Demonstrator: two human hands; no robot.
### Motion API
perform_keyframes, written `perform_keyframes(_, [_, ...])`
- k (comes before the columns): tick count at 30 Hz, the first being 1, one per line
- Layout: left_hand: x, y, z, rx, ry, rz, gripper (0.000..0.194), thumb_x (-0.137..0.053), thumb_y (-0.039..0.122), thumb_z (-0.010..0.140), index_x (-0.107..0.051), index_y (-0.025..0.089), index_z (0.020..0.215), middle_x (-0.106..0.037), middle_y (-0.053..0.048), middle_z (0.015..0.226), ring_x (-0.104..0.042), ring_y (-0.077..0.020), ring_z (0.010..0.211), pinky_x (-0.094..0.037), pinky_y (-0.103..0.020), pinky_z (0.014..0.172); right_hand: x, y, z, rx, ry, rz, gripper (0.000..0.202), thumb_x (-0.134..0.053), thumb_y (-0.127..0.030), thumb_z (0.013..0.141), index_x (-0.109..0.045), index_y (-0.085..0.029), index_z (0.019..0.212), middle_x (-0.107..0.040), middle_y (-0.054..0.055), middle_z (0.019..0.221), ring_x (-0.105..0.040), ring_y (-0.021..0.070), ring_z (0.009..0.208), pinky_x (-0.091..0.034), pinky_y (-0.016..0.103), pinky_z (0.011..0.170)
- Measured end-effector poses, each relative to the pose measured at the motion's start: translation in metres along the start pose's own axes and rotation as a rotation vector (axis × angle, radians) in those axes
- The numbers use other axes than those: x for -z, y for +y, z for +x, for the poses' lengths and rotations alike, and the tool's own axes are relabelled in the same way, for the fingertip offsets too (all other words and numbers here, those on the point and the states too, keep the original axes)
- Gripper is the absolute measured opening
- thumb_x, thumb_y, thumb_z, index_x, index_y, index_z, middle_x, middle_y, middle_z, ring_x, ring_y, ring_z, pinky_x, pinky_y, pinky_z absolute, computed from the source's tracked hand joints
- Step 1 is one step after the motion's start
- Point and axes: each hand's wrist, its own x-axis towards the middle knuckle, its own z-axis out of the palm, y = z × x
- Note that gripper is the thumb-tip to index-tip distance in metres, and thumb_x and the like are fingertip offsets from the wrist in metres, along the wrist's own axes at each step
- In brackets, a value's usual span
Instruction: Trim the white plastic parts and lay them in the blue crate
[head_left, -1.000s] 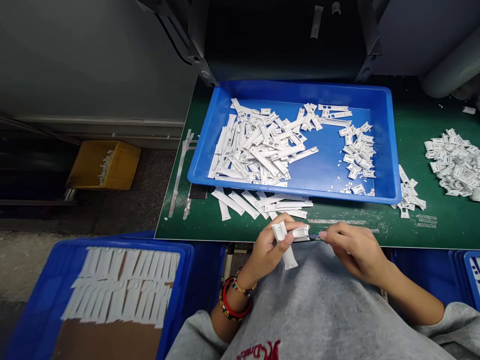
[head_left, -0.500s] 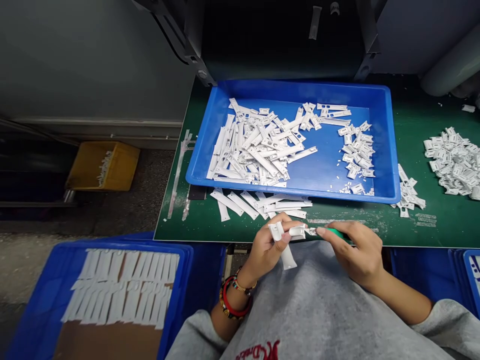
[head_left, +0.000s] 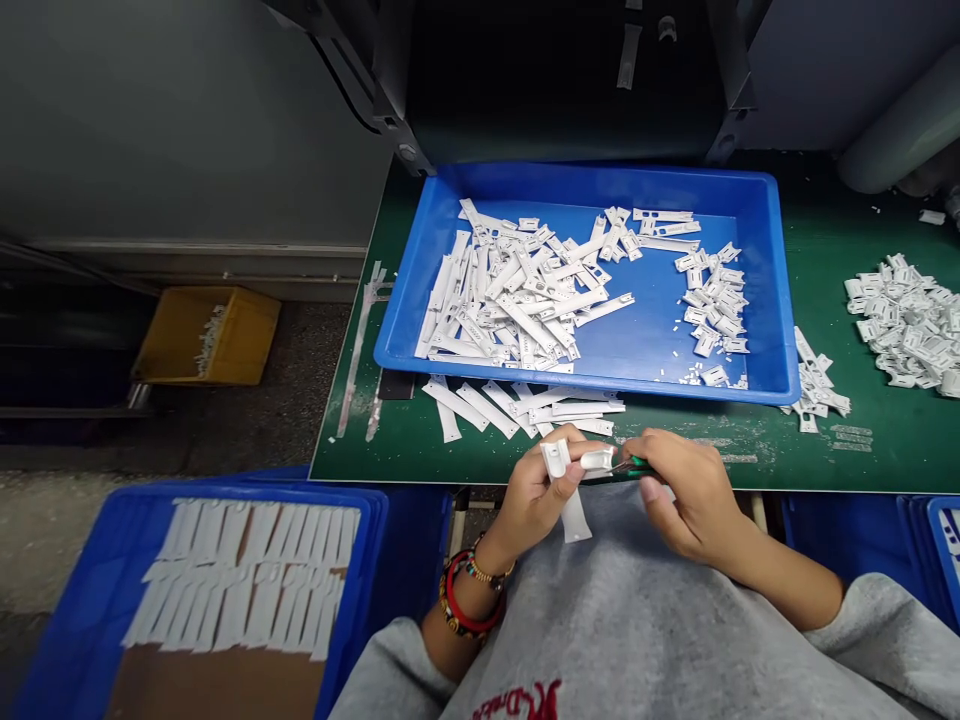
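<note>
My left hand [head_left: 536,495] is closed on white plastic parts in front of the grey sweatshirt. One is a long white strip [head_left: 576,518] with a curved, cupped end, hanging down below the fingers. Between thumb and forefinger sits a shorter white plastic piece [head_left: 598,459], its end pointing right. My right hand [head_left: 694,495] grips a green-handled craft knife [head_left: 638,463], and the thin metal blade meets or nearly meets the short piece's right end. Most of the handle is hidden behind the fingers.
A blue tray [head_left: 585,380] of long and short white parts lies on the green table [head_left: 420,460]. Loose strips [head_left: 487,410] lie before it; a heap of small parts [head_left: 911,325] is at right. Lower left, a blue crate [head_left: 367,560] holds rows of strips. Behind stands a dark conveyor [head_left: 555,90].
My right hand has turned and shifted slightly left, its fingers now over most of the green handle. The left hand barely moves. On the conveyor, the white parts have come a little closer.
</note>
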Motion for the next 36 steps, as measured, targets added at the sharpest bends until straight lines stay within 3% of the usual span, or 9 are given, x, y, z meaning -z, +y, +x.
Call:
perform_keyframes(5, [0.0002,0.001,-0.0013,0.016,0.005,0.03,0.047,-0.044,0.052,0.092,-0.074,0.017,0.098,-0.06,-0.006,0.082,-0.055,-0.0176,0.075,-0.046,-0.031,0.07,-0.0026,-0.0005,0.0041,0.012,0.02,-0.182,0.026,-0.046,-0.035,0.094,-0.057,-0.019,0.076,-0.052,-0.001,0.061,-0.046,0.0121,0.055,-0.03,0.025,0.053])
perform_keyframes(11, [-0.0022,0.0027,-0.0025,0.003,0.018,0.048,0.044,-0.044,0.05,0.093,-0.073,0.018,0.102,-0.061,-0.006,0.084,-0.057,-0.0178,0.078,-0.047,-0.03,0.071,-0.0048,0.0003,0.0041,0.011,0.052,-0.303,0.037,-0.046,-0.039,0.094,-0.053,-0.02,0.063,-0.046,-0.002,0.054,-0.04,0.0109,0.051,-0.024,0.026,0.051])
perform_keyframes(19, [-0.0084,0.0047,-0.0023,-0.044,0.048,0.039,0.042,-0.043,0.048,0.094,-0.073,0.019,0.105,-0.061,-0.006,0.085,-0.056,-0.0173,0.076,-0.047,-0.03,0.07,-0.0013,0.0017,0.0023,0.022,0.114,-0.302,0.034,-0.046,-0.036,0.094,-0.053,-0.02,0.065,-0.048,-0.001,0.055,-0.041,0.0117,0.052,-0.027,0.025,0.052])
perform_keyframes(36, [-0.0089,0.0063,-0.0023,-0.011,0.059,0.137,0.041,-0.043,0.046,0.095,-0.071,0.019,0.108,-0.063,-0.007,0.092,-0.058,-0.0176,0.079,-0.047,-0.03,0.072,-0.0062,0.0092,0.0041,-0.022,0.118,-0.316,0.045,-0.049,-0.046,0.092,-0.045,-0.02,0.055,-0.04,-0.004,0.048,-0.036,0.0087,0.045,-0.022,0.025,0.048])
